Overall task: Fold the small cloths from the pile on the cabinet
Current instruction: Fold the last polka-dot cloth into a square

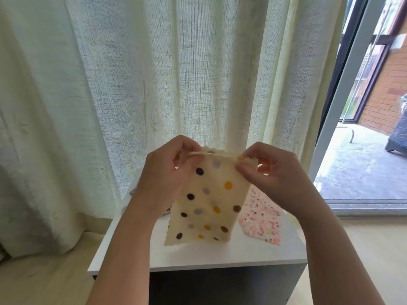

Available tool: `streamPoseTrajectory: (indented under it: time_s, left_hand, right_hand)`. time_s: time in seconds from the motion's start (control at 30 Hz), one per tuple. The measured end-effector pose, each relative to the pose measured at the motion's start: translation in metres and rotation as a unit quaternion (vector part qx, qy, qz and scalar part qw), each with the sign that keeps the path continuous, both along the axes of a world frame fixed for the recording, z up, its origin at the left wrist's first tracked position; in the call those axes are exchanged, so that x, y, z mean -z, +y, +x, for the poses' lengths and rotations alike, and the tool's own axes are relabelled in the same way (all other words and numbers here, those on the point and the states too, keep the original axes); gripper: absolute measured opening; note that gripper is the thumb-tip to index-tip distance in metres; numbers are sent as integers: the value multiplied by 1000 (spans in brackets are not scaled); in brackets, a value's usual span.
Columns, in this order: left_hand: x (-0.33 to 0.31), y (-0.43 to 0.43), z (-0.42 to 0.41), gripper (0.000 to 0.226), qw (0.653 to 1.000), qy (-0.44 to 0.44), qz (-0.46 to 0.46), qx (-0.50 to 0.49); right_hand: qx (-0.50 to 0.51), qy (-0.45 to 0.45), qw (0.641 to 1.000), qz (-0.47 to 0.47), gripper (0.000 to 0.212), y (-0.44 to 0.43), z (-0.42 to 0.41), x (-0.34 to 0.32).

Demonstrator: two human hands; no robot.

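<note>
A cream cloth with brown, yellow and lilac dots (pixel 209 201) hangs upright above the white cabinet top (pixel 220 254). My left hand (pixel 167 172) pinches its upper left corner and my right hand (pixel 275 175) pinches its upper right corner. The cloth's lower edge hangs just over the cabinet top. A pink speckled cloth (pixel 262 219) lies flat on the cabinet to the right, partly behind the dotted one. A bit of grey fabric (pixel 133 191) peeks out behind my left wrist; the rest of it is hidden.
A pale sheer curtain (pixel 154 84) hangs right behind the cabinet. An open sliding door frame (pixel 343 106) stands to the right, with a balcony floor and brick wall beyond. Light wooden floor (pixel 44 278) surrounds the dark-fronted cabinet.
</note>
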State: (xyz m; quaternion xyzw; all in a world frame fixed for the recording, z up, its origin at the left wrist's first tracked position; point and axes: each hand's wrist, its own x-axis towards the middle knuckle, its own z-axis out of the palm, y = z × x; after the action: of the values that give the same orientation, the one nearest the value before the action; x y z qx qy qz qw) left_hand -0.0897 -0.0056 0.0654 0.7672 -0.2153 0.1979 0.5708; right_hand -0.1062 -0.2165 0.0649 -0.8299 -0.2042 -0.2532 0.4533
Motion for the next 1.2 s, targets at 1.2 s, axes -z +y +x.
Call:
streamPoseTrajectory:
  time_s: [1.2]
  left_hand:
    - [41,-11,27,19,911,379,-114,117]
  right_hand:
    - [-91,425,691,578,31,-2,44,41]
